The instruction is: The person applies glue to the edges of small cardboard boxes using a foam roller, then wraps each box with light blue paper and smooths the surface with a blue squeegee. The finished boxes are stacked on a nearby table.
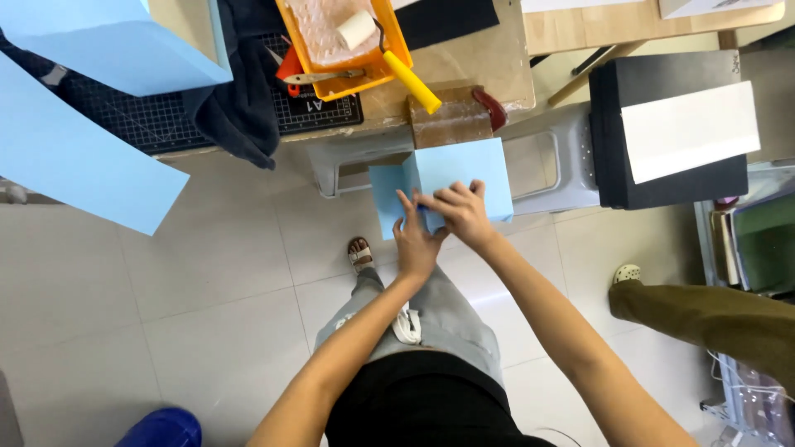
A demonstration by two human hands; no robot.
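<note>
A folded paper box (pixel 451 178) was held between the left hand (pixel 416 240) and the right hand (pixel 462 212), above a plastic stool (pixel 546 165). Behind the box, a wooden block (pixel 447 120) was set at the front edge of the workbench (pixel 497 70). To the block's left, a paint tray (pixel 344 45) with a roller (pixel 358 29) in it was placed, partly on a cutting mat (pixel 157 120). A stack of boards (pixel 675 128) was placed to the stool's right.

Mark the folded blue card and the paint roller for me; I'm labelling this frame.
folded blue card (pixel 464 170), head view, on its wide right panel.
paint roller (pixel 357 29), head view, on its white sleeve.
</note>
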